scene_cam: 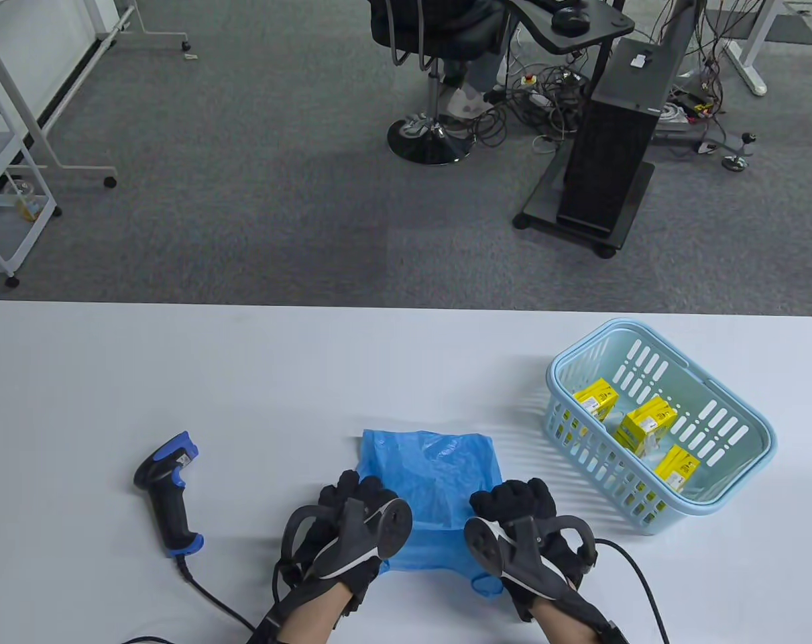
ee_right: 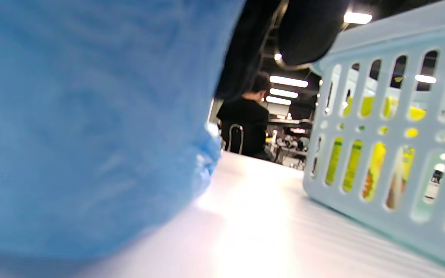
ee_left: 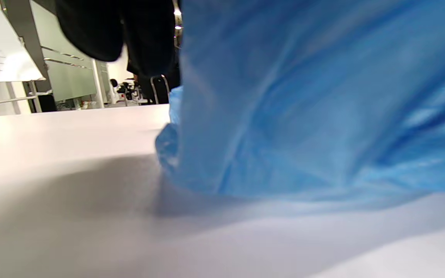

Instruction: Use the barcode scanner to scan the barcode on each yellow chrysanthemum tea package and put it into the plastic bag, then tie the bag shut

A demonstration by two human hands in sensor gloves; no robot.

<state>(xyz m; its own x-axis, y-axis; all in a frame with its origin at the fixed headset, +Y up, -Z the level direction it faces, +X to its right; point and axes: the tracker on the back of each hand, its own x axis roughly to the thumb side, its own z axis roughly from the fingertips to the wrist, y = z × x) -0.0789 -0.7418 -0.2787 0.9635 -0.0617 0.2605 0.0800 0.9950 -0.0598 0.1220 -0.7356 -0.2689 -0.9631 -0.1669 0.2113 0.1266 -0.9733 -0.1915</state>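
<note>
Lying in the pale blue basket (scene_cam: pixel 727 496) on the right part of the table (scene_cam: pixel 406 362) are three yellow chrysanthemum tea packages: one (scene_cam: pixel 595 398) nearest the far end, one (scene_cam: pixel 645 424) in the middle, one (scene_cam: pixel 676 467) nearest the near end. They sit apart from each other on the basket floor, each tilted a little. In the right wrist view the yellow and green of the packages shows through the slots of the basket wall (ee_right: pixel 384 154).

Just to the left of the basket, near the table's front edge, the blue plastic bag (scene_cam: pixel 432 483) lies crumpled and mostly flat; nothing can be seen inside it. The left hand (scene_cam: pixel 352 516) has its fingers curled onto the bag's left side, and the right hand (scene_cam: pixel 519 516) has its fingers curled onto the bag's right side, so each appears to be gripping the plastic at the bag's near end. In both wrist views the blue film (ee_left: pixel 315 108) (ee_right: pixel 87 123) fills much of the picture, close up and blurred, resting on the white surface.

Well to the left of the bag, the barcode scanner (scene_cam: pixel 169 490), black with blue trim, lies on its side on the table, touched by neither hand, its cable (scene_cam: pixel 211 597) running off the near edge.

Beyond the table are grey carpet, a stool base (scene_cam: pixel 431 137) and a black computer tower (scene_cam: pixel 613 134) on a wheeled stand.
</note>
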